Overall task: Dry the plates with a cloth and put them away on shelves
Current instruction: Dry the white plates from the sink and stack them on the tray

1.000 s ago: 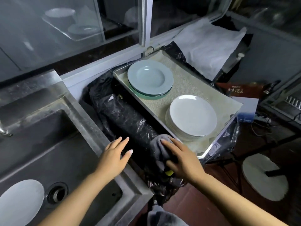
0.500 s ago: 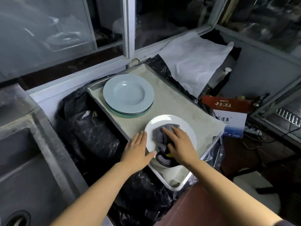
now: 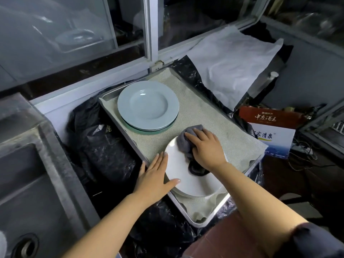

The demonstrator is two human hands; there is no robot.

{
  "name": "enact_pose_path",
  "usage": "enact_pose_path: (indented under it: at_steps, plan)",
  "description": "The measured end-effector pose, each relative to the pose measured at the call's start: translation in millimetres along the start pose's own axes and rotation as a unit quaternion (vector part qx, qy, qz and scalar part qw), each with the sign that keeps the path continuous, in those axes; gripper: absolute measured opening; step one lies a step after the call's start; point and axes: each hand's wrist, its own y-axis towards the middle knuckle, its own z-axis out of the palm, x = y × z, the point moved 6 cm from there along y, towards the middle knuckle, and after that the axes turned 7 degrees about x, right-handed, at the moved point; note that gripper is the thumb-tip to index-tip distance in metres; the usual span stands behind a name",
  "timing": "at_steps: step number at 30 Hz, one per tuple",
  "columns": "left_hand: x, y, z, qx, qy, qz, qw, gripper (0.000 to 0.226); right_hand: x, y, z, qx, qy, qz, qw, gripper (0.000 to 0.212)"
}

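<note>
Grey cloth (image 3: 188,141) had moved to the white plate's (image 3: 186,175) far rim.
Right hand (image 3: 206,148) gripped it; left hand (image 3: 154,175), fingers straight, steadied the plate at the tray's (image 3: 214,218) near corner; blue plates (image 3: 148,106) sat at the far corner.

I log: tray (image 3: 255,165), brushed metal, lined with matt woven mesh mat (image 3: 214,138). White plate (image 3: 178,164) and pale blue plates (image 3: 148,106), glossy glazed ceramic. Grey cloth (image 3: 186,142), soft, matt. Black bags (image 3: 104,146), crinkled shiny plastic. Sink (image 3: 37,183), dull steel.

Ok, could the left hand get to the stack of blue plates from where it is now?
Probably yes. The left hand lies flat at the white plate edge, holding nothing, and the tray mat between it and the blue plates is bare. The right hand with the cloth sits off to the side.
</note>
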Motion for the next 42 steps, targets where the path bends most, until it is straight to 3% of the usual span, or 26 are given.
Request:
enact_pose_path:
  at_steps: [6,9,12,20,26,31,36,42]
  plan:
    - [5.5,2.3,6.2,-0.02,-0.008,0.012,1.0,0.125,-22.9,-31.6,-6.1,-0.044,0.011,0.051,0.998,0.057]
    - [6.1,2.7,6.9,-0.024,-0.044,0.007,0.999,0.123,-13.9,-49.2,1.2,-0.016,0.027,0.04,0.999,0.061]
    - [3.0,-0.1,2.4,-0.036,-0.06,-0.002,0.998,0.112,8.9,-68.9,13.8,0.016,0.059,-0.02,0.998,0.067]
    - [22.8,-30.6,11.1,-0.025,-0.05,0.017,0.998,0.119,51.9,-87.3,14.8,0.0,0.11,-0.11,0.988,0.055]
    - [83.8,-110.0,30.8,-0.06,-0.145,-0.012,0.988,0.116,135.8,-113.3,13.8,-0.024,0.217,-0.247,0.944,0.049]
    - [148.3,-185.9,67.8,-0.055,-0.165,-0.094,0.98,0.096,221.8,-140.6,68.8,0.059,0.233,-0.343,0.908,0.05]
    - [199.5,-248.9,106.3,-0.056,-0.186,-0.17,0.966,0.11,278.8,-156.1,148.0,0.197,0.16,-0.329,0.909,0.057]
    - [230.2,-291.9,130.8,-0.057,-0.219,-0.249,0.942,0.106,303.3,-156.9,174.1,0.227,0.022,-0.328,0.917,0.071]
